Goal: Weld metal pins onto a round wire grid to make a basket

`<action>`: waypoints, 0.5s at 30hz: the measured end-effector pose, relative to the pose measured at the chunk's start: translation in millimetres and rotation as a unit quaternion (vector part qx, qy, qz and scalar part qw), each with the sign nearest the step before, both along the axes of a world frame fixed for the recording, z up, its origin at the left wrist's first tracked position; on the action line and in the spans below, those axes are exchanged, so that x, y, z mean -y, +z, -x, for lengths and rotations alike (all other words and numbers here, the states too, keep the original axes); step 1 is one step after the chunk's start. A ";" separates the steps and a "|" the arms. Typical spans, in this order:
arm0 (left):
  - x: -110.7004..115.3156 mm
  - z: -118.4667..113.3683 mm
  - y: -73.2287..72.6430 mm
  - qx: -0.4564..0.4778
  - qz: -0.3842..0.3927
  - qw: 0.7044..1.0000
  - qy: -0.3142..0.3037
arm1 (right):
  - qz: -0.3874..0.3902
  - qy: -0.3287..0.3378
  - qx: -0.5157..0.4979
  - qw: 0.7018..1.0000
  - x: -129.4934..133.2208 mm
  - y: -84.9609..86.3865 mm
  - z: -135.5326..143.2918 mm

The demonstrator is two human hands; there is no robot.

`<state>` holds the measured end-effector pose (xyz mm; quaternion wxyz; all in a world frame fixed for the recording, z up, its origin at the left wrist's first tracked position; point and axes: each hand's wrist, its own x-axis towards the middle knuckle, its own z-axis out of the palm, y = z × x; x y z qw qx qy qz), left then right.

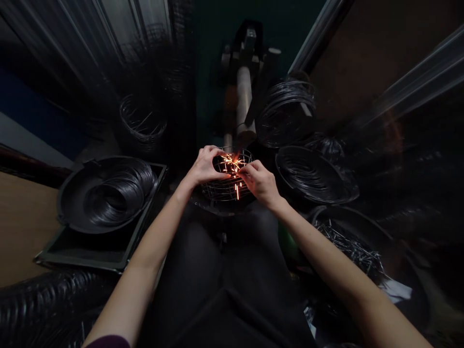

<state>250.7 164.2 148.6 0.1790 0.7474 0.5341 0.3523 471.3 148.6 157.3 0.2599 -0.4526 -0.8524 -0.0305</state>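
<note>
A round wire basket (pixel 217 192) sits in front of my knees, below the electrode of a spot welder (pixel 245 99). Bright orange sparks (pixel 232 163) burst from its wires between my hands, and a few streaks fall downward. My left hand (pixel 203 166) curves in a C around the basket's left side, its thumb and fingertips on the wires. On the right, my right hand (pixel 261 182) is closed in a pinch close to the sparks. Whatever lies between its fingertips is too small and bright to make out.
At left, a dark basin (pixel 72 205) with wire rings (pixel 123 193) rests on a crate (pixel 90 256). On the right are a basin of rings (pixel 304 174), a pan of short metal pieces (pixel 350 246) and stacked wire hoops (pixel 286 106). More hoops (pixel 143 121) stand behind at left.
</note>
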 end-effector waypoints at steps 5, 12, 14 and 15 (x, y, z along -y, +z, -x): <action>-12.1 3.2 4.2 -0.012 -0.004 1.000 0.004 | 0.054 -0.013 -0.089 0.995 -17.9 -0.9 0.3; -39.4 8.9 11.1 -0.017 0.007 1.000 0.003 | 0.070 -0.029 -0.154 0.985 -33.5 7.7 5.4; -33.6 13.4 11.3 -0.004 -0.008 1.000 -0.014 | 0.072 -0.034 -0.171 0.982 -25.1 11.7 -19.5; -27.2 17.2 9.5 0.010 -0.018 1.000 -0.020 | 0.075 -0.044 -0.179 0.980 -20.1 12.8 -40.3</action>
